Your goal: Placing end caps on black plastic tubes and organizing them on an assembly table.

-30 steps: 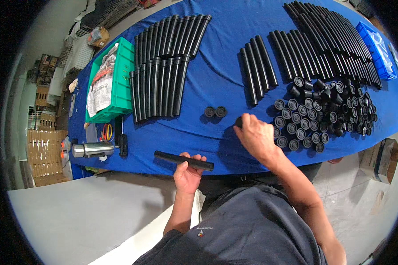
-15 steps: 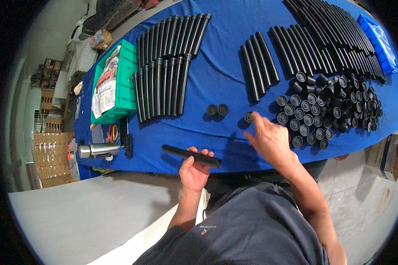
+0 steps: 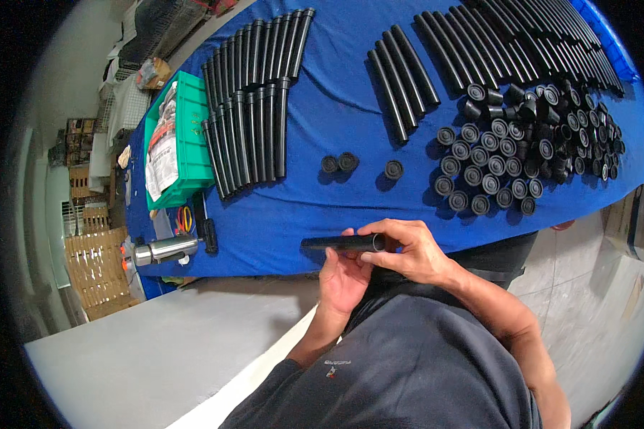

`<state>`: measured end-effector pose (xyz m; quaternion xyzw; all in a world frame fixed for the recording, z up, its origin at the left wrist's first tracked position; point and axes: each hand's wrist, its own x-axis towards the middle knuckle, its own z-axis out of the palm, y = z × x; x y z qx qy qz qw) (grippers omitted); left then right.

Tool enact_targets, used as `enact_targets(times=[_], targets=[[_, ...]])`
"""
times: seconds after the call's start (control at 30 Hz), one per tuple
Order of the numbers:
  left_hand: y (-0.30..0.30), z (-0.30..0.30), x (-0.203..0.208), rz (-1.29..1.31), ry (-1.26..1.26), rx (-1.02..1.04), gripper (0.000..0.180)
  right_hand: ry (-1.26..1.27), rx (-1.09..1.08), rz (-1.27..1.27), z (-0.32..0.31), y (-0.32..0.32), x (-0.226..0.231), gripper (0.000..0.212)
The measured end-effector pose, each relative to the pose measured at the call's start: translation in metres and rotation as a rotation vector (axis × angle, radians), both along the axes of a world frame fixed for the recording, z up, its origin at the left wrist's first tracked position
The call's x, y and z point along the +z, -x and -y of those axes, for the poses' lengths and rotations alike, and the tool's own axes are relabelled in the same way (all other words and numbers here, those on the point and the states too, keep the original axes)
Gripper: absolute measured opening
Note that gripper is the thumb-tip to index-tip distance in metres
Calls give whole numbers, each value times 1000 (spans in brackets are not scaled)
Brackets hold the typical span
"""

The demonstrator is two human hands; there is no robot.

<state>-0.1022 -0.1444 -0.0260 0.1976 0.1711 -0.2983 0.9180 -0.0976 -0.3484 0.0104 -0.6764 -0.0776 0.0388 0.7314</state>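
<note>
Close to the table's near edge I hold a black tube (image 3: 329,244) roughly level, its hollow end toward the right. My left hand (image 3: 342,282) cradles it from below, thumb and fingers on either side. The thumb and fingers of my right hand (image 3: 421,250) are closed around the open end. Beyond the tube, a single round black cap (image 3: 393,169) rests on the blue cloth (image 3: 265,225), with a pair of caps (image 3: 347,161) to its left. A large heap of black caps (image 3: 508,146) lies to the right.
Two rows of black tubes with wider ends (image 3: 249,136) lie at left, beside a green crate (image 3: 197,154) with printed paper. Several loose tubes (image 3: 401,82) and a big stack (image 3: 544,43) lie at the far right. A steel flask (image 3: 168,249) and a blue bin (image 3: 608,43) are there too.
My right hand has moved from the single cap back to the tube's right end and grasped it. The cap stays on the cloth. The whole view has shifted slightly.
</note>
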Motion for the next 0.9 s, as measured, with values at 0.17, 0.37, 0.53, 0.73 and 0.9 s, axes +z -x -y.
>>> enact_targets(times=[0.17, 0.37, 0.53, 0.73, 0.9], targets=[[3, 4, -3, 53, -14, 15, 44, 44, -42, -135, -3, 1, 5, 40], [5, -12, -24, -76, -48, 42, 40, -81, -82, -153, -5, 3, 5, 38], [12, -13, -12, -44, 33, 4, 39, 57, 2, -176, -5, 1, -1, 36], [12, -11, -12, -27, 51, 86, 34, 88, -77, -230, -14, 2, -12, 33], [17, -25, -29, -49, 82, 59, 33, 121, -90, -261, -16, 0, -16, 35]])
